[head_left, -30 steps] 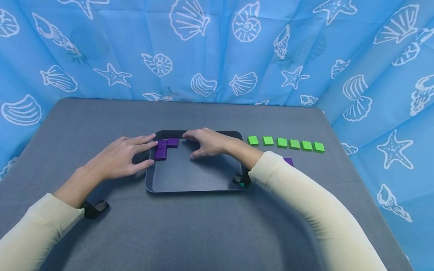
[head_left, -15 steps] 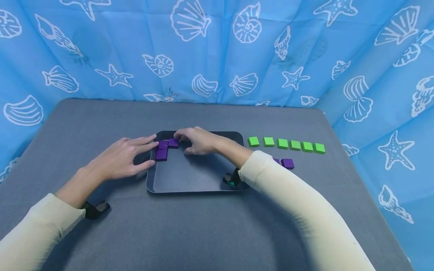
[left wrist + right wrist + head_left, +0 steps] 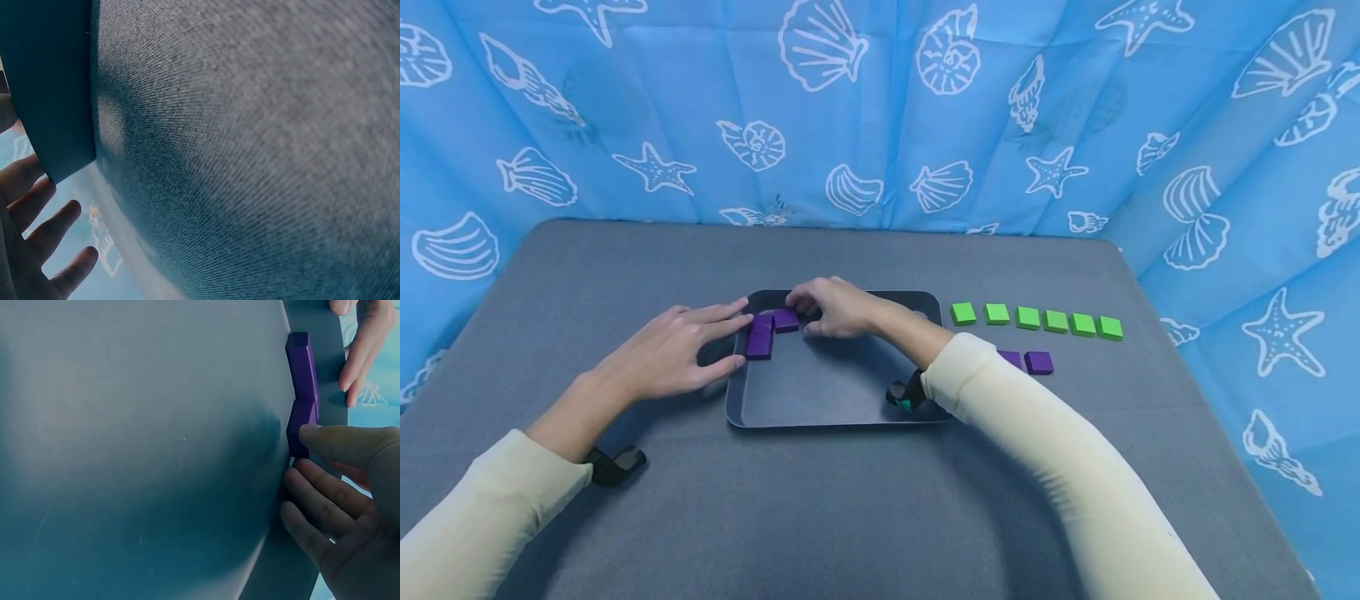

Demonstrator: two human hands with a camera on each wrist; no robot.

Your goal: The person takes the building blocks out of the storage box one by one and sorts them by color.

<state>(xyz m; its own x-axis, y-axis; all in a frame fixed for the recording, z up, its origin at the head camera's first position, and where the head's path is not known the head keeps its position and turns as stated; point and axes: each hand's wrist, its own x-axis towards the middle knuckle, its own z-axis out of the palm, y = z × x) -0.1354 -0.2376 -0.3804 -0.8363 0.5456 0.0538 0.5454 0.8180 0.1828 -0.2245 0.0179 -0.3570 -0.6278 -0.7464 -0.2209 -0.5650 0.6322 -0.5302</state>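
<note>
Three purple square blocks lie in the far left corner of a dark shallow tray (image 3: 842, 392). Two of them (image 3: 759, 346) line up along the left side, and one block (image 3: 786, 320) sits slightly askew beside them. My right hand (image 3: 842, 308) reaches over the tray, index fingertip at the far edge of that askew block; in the head view the thumb stays apart from it. The right wrist view has the thumb (image 3: 337, 440) overlapping the same block (image 3: 301, 428). Fingers spread, my left hand (image 3: 670, 346) touches the tray's left rim, fingertips close to the paired blocks.
Several green blocks (image 3: 1028, 317) form a row right of the tray. Nearer, purple blocks (image 3: 1039, 362) lie partly hidden behind the right sleeve (image 3: 1022, 417). A grey cloth (image 3: 820, 508) covers the table, and a blue shell-patterned curtain (image 3: 880, 108) hangs behind and to the right.
My right hand has moved left to the purple blocks, and its index finger has come down at the askew one. That block has turned slightly. My left hand stays in place.
</note>
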